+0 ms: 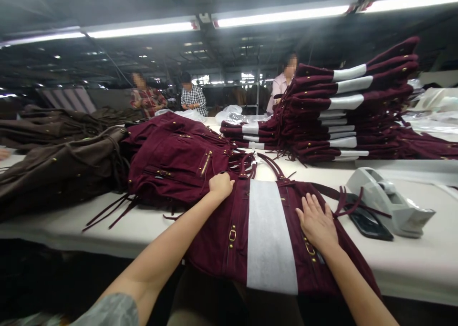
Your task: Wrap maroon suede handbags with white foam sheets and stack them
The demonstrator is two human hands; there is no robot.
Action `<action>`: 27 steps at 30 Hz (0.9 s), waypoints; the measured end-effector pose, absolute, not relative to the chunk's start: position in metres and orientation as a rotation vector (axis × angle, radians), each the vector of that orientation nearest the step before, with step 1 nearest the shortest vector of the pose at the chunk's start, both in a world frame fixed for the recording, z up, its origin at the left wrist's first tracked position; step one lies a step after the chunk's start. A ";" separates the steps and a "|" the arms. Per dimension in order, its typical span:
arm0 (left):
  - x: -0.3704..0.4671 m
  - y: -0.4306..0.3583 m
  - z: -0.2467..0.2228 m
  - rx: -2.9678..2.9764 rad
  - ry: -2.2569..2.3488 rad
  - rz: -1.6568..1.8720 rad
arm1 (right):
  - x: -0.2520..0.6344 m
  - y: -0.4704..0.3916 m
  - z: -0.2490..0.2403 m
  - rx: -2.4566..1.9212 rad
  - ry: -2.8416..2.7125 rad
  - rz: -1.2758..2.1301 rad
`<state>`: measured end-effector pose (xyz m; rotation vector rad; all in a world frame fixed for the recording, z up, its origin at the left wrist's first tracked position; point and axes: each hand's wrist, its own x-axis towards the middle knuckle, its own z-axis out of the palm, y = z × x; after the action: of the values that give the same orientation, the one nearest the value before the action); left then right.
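A maroon fabric handbag [236,257] lies in front of me, its lower end at the table's near edge. A wide strip of white paper [270,240] runs down its middle, and its handles point away from me. My left hand [222,185] is closed in a fist on the bag's upper left corner, beside a pile of similar maroon bags [171,157]. What the curled fingers pinch is partly hidden. My right hand [317,222] rests flat on the bag's right side with fingers stretched out, above a brass buckle [309,248].
A tall stack of maroon bags with white bands [348,102] stands at the back right. Right of the bag are a grey tape dispenser [390,202] and a dark phone [370,221]. Brown bags [60,161] lie left. Several people [193,97] stand beyond the table [425,264].
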<state>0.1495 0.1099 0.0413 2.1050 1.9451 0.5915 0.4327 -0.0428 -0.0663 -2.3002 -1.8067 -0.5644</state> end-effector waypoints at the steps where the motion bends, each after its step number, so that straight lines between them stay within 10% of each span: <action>1: 0.149 0.112 0.038 2.073 1.943 0.636 | 0.433 -0.043 -0.066 -2.298 -1.799 -0.561; 27: 0.118 0.113 -0.002 2.033 1.980 0.943 | 0.476 -0.046 0.004 -2.369 -1.090 0.025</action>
<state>0.1180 0.1132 -0.0016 2.0334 1.9800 0.9434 0.4758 -0.0456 0.0044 -2.3693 -1.0902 0.0246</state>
